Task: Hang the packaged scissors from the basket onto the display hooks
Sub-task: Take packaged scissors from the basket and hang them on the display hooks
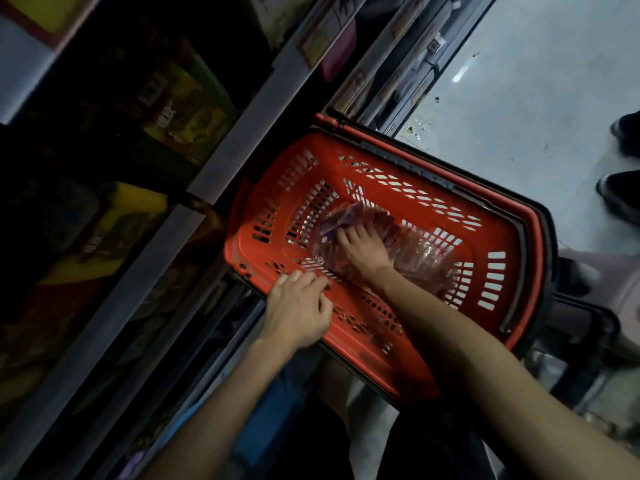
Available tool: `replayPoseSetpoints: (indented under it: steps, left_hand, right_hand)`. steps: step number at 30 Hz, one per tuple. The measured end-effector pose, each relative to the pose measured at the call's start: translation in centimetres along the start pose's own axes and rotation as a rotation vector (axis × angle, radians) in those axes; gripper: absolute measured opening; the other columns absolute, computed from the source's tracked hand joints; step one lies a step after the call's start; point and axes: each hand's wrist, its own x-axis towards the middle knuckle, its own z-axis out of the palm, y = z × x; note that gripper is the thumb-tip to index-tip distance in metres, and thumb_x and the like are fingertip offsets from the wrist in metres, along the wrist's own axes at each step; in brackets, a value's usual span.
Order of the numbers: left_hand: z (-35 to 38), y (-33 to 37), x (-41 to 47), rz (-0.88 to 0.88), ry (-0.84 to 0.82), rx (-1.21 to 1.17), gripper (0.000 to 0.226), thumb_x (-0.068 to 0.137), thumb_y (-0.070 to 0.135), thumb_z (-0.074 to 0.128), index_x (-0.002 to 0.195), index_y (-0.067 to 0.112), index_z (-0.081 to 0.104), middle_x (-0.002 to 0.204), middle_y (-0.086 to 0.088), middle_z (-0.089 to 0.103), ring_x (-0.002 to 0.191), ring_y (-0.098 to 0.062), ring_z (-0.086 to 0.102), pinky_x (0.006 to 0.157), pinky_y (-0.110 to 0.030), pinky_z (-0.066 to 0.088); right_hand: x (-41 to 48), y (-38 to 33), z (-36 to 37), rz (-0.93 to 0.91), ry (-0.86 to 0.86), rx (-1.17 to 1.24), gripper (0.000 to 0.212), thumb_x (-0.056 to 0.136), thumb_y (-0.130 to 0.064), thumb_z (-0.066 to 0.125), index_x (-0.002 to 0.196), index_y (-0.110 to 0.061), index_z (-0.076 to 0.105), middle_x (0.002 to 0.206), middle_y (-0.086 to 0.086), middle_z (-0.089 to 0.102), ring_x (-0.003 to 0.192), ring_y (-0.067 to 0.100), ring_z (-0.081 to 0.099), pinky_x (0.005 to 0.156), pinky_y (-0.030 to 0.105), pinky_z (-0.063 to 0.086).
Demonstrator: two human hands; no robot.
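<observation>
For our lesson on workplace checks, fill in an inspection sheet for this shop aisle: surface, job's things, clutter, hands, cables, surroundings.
Surface: grey floor, smooth, carries the basket.
Job's things: red plastic shopping basket with black handles stands beside the shelving; purple packets in clear wrap lie stacked inside it; display hooks not in view.
Clutter: specks of litter on the floor near the basket's far end.
Hands: left hand has its fingers bent over the basket's near rim; right hand lies on the packets, grip unclear.
Cables: nothing seen.
Surroundings: dim shelving with boxed goods on the left; another person's dark shoes at the right.
</observation>
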Motion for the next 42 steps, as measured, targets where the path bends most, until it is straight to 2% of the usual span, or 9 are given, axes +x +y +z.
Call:
replayPoseSetpoints:
  steps: [6, 13, 19, 22, 28, 31, 35, 38, 42]
  left_hand:
    - [-0.4, 0.2, -0.1, -0.013, 0.006, -0.003, 0.043, 0.087, 0.035, 0.04, 0.106, 0.021, 0.077, 0.099, 0.002, 0.075, 0.096, -0.024, 0.065, 0.089, -0.042, 0.049]
    - [-0.8, 0.4, -0.2, -0.037, -0.005, -0.01, 0.045, 0.086, 0.035, 0.039, 0.106, 0.023, 0.077, 0.101, 0.004, 0.075, 0.099, -0.022, 0.065, 0.092, -0.041, 0.048]
    - [-0.6, 0.2, -0.3, -0.043, 0.021, -0.026, 0.043, 0.086, 0.035, 0.04, 0.107, 0.024, 0.076, 0.102, 0.006, 0.074, 0.098, -0.021, 0.064, 0.092, -0.04, 0.047]
    - [-0.6, 0.3, -0.3, -0.038, 0.04, -0.039, 0.043, 0.085, 0.034, 0.04, 0.107, 0.024, 0.076, 0.101, 0.006, 0.075, 0.097, -0.021, 0.064, 0.09, -0.039, 0.047]
    - [-0.9, 0.5, -0.3, -0.025, 0.049, -0.039, 0.044, 0.084, 0.034, 0.038, 0.107, 0.025, 0.076, 0.099, 0.005, 0.075, 0.095, -0.023, 0.065, 0.087, -0.039, 0.048]
    - [-1.1, 0.7, -0.3, -0.022, 0.059, -0.036, 0.049, 0.085, 0.031, 0.045, 0.127, 0.025, 0.07, 0.105, 0.005, 0.075, 0.099, -0.022, 0.065, 0.092, -0.039, 0.047]
    - [-1.2, 0.8, -0.5, -0.067, 0.099, -0.109, 0.067, 0.093, 0.041, 0.046, 0.157, 0.02, 0.043, 0.106, 0.004, 0.072, 0.101, -0.02, 0.064, 0.104, -0.042, 0.045]
    - [-1.2, 1.0, -0.3, -0.21, 0.163, -0.241, 0.085, 0.094, 0.064, 0.044, 0.163, 0.018, 0.026, 0.122, 0.0, 0.071, 0.112, -0.023, 0.065, 0.105, -0.047, 0.046]
    - [-2.1, 2.2, 0.8, -0.426, 0.174, -0.462, 0.08, 0.086, 0.073, 0.06, 0.146, 0.022, 0.051, 0.127, -0.006, 0.073, 0.117, -0.032, 0.067, 0.098, -0.043, 0.05]
  right_hand:
    - [-3.5, 0.0, 0.8, -0.012, 0.059, -0.025, 0.039, 0.08, -0.018, 0.041, 0.092, -0.016, 0.078, 0.082, 0.002, 0.073, 0.077, 0.024, 0.069, 0.068, 0.032, 0.052]
    - [-5.4, 4.3, 1.0, -0.112, 0.108, -0.02, 0.018, 0.069, -0.021, 0.087, 0.084, -0.015, 0.081, 0.115, 0.016, 0.072, 0.101, 0.035, 0.07, 0.067, 0.039, 0.057]
    - [-6.1, 4.7, 0.1, -0.165, 0.179, 0.107, 0.034, 0.088, -0.011, 0.041, 0.107, -0.004, 0.068, 0.108, 0.023, 0.064, 0.088, 0.04, 0.066, 0.051, 0.039, 0.049]
    - [-6.7, 2.4, -0.2, 0.071, 0.071, 0.339, 0.048, 0.093, -0.006, 0.057, 0.14, -0.009, 0.046, 0.138, 0.022, 0.045, 0.11, 0.041, 0.059, 0.067, 0.043, 0.051]
    - [-6.7, 0.7, 0.3, 0.512, 0.009, 0.94, 0.059, 0.089, -0.033, 0.075, 0.137, -0.008, 0.051, 0.118, 0.022, 0.067, 0.104, 0.041, 0.066, 0.08, 0.041, 0.053]
    - [-7.0, 1.5, -0.3, 0.48, -0.074, 1.082, 0.041, 0.088, -0.046, 0.074, 0.113, -0.014, 0.071, 0.109, 0.016, 0.075, 0.102, 0.035, 0.07, 0.079, 0.035, 0.05]
    - [-7.5, 1.5, -2.5, 0.576, -0.024, 1.383, 0.026, 0.087, -0.026, 0.08, 0.112, -0.02, 0.075, 0.109, 0.008, 0.078, 0.096, 0.024, 0.073, 0.087, 0.036, 0.058]
    - [-8.7, 1.1, -5.8, 0.527, -0.033, 1.744, 0.023, 0.093, -0.003, 0.071, 0.116, -0.007, 0.069, 0.107, 0.01, 0.072, 0.084, 0.02, 0.066, 0.068, 0.018, 0.057]
    - [-9.5, -0.2, -9.5, 0.347, -0.233, 2.033, 0.026, 0.084, 0.0, 0.067, 0.11, -0.007, 0.068, 0.096, 0.013, 0.069, 0.078, 0.02, 0.065, 0.065, 0.021, 0.053]
